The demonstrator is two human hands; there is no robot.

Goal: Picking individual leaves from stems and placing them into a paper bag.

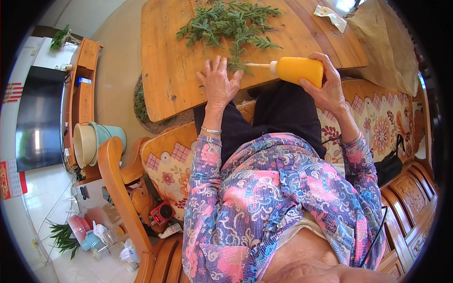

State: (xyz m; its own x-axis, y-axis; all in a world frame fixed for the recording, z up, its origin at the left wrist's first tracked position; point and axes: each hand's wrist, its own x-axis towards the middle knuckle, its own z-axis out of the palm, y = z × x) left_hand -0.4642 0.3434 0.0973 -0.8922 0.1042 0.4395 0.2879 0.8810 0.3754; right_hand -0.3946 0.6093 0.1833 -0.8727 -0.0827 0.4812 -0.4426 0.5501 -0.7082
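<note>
Dark glass of a flat screen (40,118) is seen at the far left, beside a wooden cabinet (82,85) with a pale basin and a teal bucket (96,141) stacked at its near end. Lower down, a red and a light blue item are seen on the tiled floor (71,254) by the curved wooden armrest (118,188) of a cushioned bench.

Further right, a wooden table (170,80) is seen, and a heap of green leafy sprigs (231,23) is spread over its far half. The left hand (218,82) is laid flat on the table near its front edge, fingers spread, with the fingertips touching the nearest sprig; nothing is pinched. A thin bracelet (211,130) is worn on that wrist.

To the right, an orange squeeze bottle (298,70) is gripped around its body by the right hand (325,85), fingers curled closed over it. The bottle is held on its side, just above the table edge, its long axis running left to right, and its white nozzle is pointed left toward the left hand and the nearest sprig. The nozzle tip lies just beside the left fingertips, so the left hand is the nearer one to the sprigs.

At the far right, a brown paper bag (387,42) and a crumpled white paper (331,15) are seen.
</note>
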